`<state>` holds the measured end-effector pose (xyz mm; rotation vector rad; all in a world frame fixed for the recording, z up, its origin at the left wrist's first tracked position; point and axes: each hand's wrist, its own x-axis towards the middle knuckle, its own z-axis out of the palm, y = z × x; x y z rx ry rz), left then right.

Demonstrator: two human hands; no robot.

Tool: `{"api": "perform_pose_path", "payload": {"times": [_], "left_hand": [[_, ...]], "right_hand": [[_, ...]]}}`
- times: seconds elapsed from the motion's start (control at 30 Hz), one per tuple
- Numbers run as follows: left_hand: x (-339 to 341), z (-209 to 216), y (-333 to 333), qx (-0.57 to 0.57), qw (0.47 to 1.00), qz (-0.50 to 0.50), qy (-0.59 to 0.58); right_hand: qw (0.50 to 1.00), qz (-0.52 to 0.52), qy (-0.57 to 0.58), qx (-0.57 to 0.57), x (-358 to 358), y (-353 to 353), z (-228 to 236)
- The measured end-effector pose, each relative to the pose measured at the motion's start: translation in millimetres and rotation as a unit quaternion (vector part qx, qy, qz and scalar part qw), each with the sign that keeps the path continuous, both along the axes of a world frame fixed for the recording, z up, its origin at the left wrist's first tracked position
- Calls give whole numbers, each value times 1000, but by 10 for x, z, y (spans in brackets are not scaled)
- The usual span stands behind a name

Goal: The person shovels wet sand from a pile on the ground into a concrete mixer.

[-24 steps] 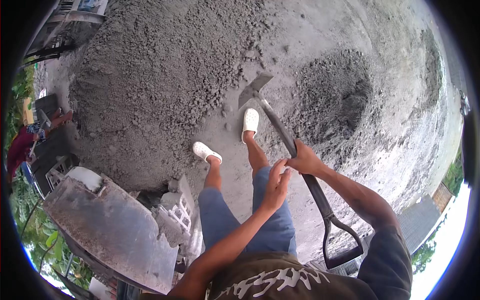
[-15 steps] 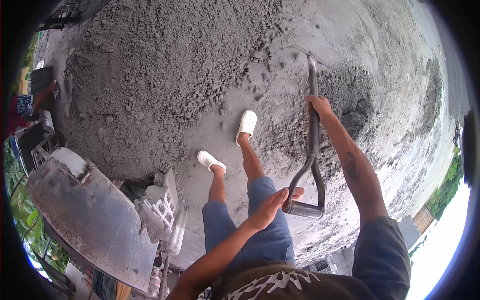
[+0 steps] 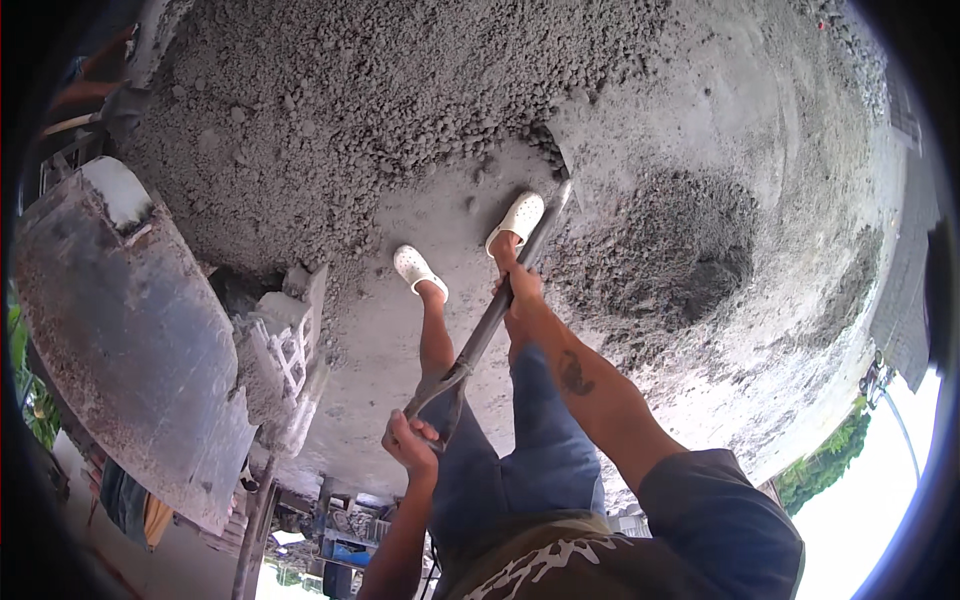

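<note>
Head | shovel (image 3: 487,327) | long axis: diagonal | blade (image 3: 561,157): pointing up-right

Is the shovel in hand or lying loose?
In hand: the right hand grips the shovel shaft, the left hand its D-handle.

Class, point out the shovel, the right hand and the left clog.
Shovel (image 3: 487,328): head view, on the shaft.
Right hand (image 3: 522,286): head view, on its back.
Left clog (image 3: 412,267): head view, on its upper.

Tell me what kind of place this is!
It looks like an outdoor building site, probably where concrete or mortar gets mixed. There's a big grey gravelly heap, a long-handled shovel and a dirt-caked panel.
</note>
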<state>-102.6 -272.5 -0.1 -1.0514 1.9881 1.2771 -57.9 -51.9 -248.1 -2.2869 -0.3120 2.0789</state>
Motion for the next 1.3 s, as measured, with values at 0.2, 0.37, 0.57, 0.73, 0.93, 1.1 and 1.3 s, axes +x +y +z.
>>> {"api": "perform_pose_path", "payload": {"times": [0.2, 0.37, 0.57, 0.73, 0.93, 1.1, 1.3], "left_hand": [[3, -62, -928, 28, 999, 17, 32], [-34, -658, -25, 180, 983, 14, -32], [-472, -649, 485, 257, 962, -47, -84], [-298, -454, -995, 168, 982, 29, -76], [-611, -231, -2958, 93, 995, 16, -9], [-598, -280, -2894, 170, 983, -67, 26], [-440, -334, -1291, 268, 962, -28, -50]], "right_hand": [[1000, -12, -8, 16, -66, -627, 209], [994, 40, 34, 98, 190, 512, -359], [978, 160, -77, 107, -195, 937, -539], [952, 242, -136, 127, -6, -671, -600], [996, 58, 2, 70, -499, -2559, 46], [997, 10, -19, 81, -458, -2379, 329], [986, 89, -42, 131, 51, -817, 134]]}}
